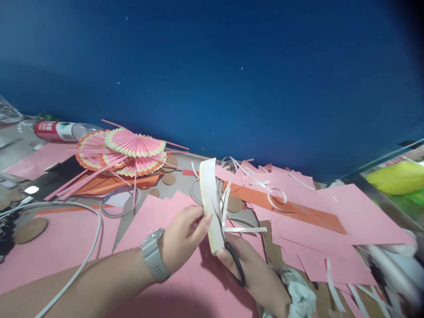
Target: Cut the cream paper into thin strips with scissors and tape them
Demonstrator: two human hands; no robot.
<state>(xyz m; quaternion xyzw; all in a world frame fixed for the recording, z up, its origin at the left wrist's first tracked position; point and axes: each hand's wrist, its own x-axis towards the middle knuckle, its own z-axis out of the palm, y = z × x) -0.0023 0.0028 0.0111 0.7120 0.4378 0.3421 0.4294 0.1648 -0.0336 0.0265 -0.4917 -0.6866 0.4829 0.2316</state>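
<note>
Between finger and thumb, my left hand pinches the edge of a white paper strip with a pale yellow side, held upright in front of me. A grey watch is on that wrist. My right hand grips black-handled scissors, their blades along the strip's right edge. Thin white slivers hang beside the blades, and one narrow sliver sticks out to the right. My right thumb touches the strip's lower end.
Pink paper sheets cover much of the table, with an orange strip on top. Pleated pink paper fans lie at left near a plastic bottle. A white cable crosses the left. A blue wall stands behind.
</note>
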